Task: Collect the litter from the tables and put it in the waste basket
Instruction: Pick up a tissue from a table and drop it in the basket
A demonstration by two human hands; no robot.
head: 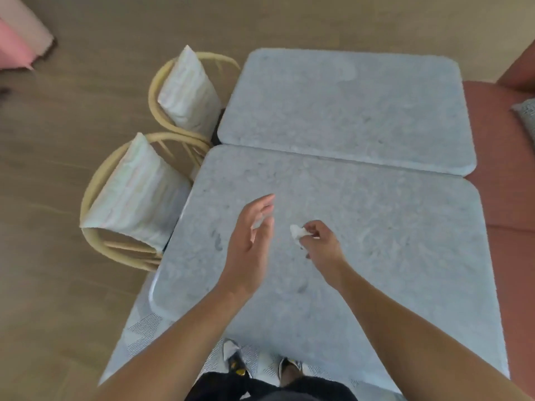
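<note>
Head view:
Near table [390,270]: pale grey marble-patterned top with rounded corners, filling the centre and lower right of the frame.
Far table [347,111]: same top, in the upper centre, its edge butted against the near table.
Litter [298,233]: a small crumpled white scrap of paper or tissue, in the middle of the frame, over the near table.
Right hand [322,244]: centre of the frame, knuckles up, fingertips pinched together on the litter.
Left hand [252,247]: just left of the right hand, held edge-on above the near table, fingers straight and slightly spread, holding nothing.
Chairs: two cane chairs at the left side of the tables, one [139,198] mid-left, one [188,94] upper left, each with a pale striped cushion.
Bench [509,183]: reddish-brown seat along the right edge of the frame.
Shoes [236,360]: at the bottom centre, on a pale patterned rug.
Floor [58,256]: light wood.
</note>
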